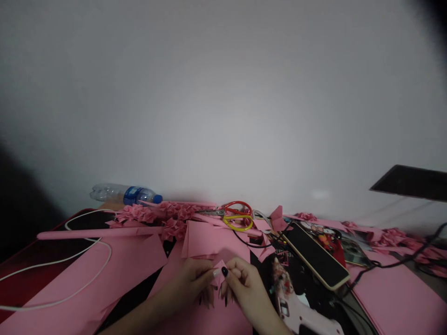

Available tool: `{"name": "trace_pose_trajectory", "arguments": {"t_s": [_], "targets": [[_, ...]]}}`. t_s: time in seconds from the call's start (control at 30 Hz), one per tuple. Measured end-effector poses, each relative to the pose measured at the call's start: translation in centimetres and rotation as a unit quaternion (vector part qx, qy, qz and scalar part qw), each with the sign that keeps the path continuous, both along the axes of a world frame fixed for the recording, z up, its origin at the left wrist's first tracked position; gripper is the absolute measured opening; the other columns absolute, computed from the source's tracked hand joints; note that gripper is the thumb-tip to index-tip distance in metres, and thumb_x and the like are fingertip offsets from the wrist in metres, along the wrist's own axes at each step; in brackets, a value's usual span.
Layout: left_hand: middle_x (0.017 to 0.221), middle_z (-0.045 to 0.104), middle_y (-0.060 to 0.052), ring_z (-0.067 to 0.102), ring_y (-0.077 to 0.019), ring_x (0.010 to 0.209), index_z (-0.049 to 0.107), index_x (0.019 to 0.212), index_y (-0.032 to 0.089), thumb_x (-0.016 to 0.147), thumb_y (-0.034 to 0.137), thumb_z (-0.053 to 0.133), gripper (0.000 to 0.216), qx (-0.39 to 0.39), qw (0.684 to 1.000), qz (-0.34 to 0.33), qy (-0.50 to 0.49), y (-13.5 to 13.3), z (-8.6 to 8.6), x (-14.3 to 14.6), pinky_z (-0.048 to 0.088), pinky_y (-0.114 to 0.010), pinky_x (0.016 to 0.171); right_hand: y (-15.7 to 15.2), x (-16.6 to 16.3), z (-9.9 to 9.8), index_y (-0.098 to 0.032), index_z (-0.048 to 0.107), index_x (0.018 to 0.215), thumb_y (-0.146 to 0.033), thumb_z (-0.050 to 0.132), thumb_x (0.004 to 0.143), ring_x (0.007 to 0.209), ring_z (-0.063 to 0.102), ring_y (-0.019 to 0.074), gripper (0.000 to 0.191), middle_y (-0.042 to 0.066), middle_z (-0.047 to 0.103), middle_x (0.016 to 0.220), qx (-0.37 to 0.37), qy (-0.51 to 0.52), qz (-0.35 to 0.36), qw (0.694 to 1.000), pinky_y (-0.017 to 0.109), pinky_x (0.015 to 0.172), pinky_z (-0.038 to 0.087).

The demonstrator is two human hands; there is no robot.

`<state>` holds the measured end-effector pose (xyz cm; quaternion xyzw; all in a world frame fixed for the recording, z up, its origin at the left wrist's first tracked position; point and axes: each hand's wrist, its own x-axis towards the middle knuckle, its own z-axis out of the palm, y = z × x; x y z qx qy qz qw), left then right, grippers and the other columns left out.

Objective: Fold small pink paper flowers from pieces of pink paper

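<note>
Between my two hands is a small folded piece of pink paper. My left hand pinches its left side, with the thumb lying on top. On the right side, my right hand grips the same piece between thumb and fingers. Both thumbs nearly meet over the paper, and the other fingers curl beneath it. Under and behind my hands lie larger pink paper sheets. Scissors with one red and one yellow handle rest on the pile just beyond. A pink glue gun lies right of my right hand.
A phone lies to the right, near a black cable. Folded pink paper flowers and a rolled pink tube lie toward the wall. A plastic bottle lies at back left; a white cable loops across the left.
</note>
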<state>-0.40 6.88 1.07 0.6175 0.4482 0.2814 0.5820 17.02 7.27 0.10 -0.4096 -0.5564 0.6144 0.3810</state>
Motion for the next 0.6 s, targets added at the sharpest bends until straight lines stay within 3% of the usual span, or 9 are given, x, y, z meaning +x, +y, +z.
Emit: {"name": "trace_pose_trajectory", "arguments": {"t_s": [0.2, 0.47, 0.6], "targets": [[0.056, 0.064, -0.005, 0.059, -0.0145, 0.047, 0.060, 0.071, 0.016, 0.083, 0.077, 0.045, 0.064, -0.011, 1.000, -0.008, -0.004, -0.03, -0.05, 0.00, 0.046, -0.023, 0.049, -0.13, -0.02, 0.55, -0.019, 0.053, 0.073, -0.052, 0.062, 0.083, 0.039, 0.044, 0.0079, 0.036, -0.002, 0.060, 0.049, 0.001, -0.023, 0.000, 1.000, 0.019, 0.043, 0.035], [0.069, 0.068, -0.003, 0.063, -0.0135, 0.063, 0.065, 0.074, 0.015, 0.087, 0.058, 0.060, 0.044, 0.016, 0.999, -0.011, -0.048, 0.14, 0.18, -0.12, 0.046, -0.020, 0.056, -0.01, -0.09, 0.62, -0.019, 0.052, 0.072, -0.053, 0.061, 0.084, 0.039, 0.045, 0.0086, 0.036, -0.002, 0.059, 0.048, 0.009, -0.007, 0.003, 1.000, 0.019, 0.043, 0.033], [0.066, 0.068, -0.003, 0.063, -0.0138, 0.059, 0.064, 0.072, 0.015, 0.085, 0.060, 0.061, 0.047, -0.005, 0.998, -0.009, -0.057, 0.14, 0.06, -0.10, 0.047, -0.021, 0.056, -0.14, -0.11, 0.70, -0.020, 0.051, 0.073, -0.050, 0.061, 0.084, 0.039, 0.045, 0.0088, 0.034, -0.003, 0.059, 0.048, 0.008, -0.011, 0.009, 1.000, 0.020, 0.044, 0.033]]}}
